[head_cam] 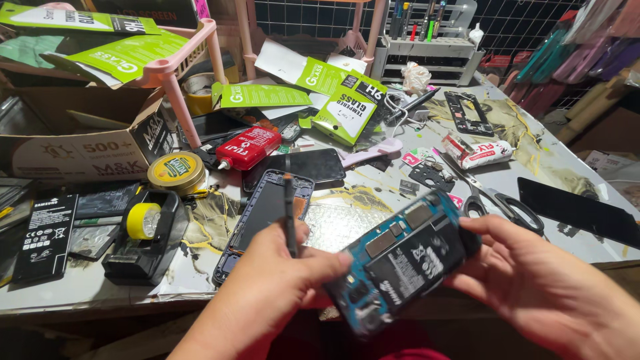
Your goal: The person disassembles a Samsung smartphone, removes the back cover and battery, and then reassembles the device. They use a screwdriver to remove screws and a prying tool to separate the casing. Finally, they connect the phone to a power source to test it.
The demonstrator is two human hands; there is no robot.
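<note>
Both hands gripped an opened phone above the table edge: right hand clasping its end, left hand also pinching a thin dark tool. At eleven o'clock lay a phone frame; at one o'clock, scissors.

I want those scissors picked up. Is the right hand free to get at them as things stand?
Probably not at once: the right hand holds the opened phone. The scissors lie uncovered just beyond it.
</note>
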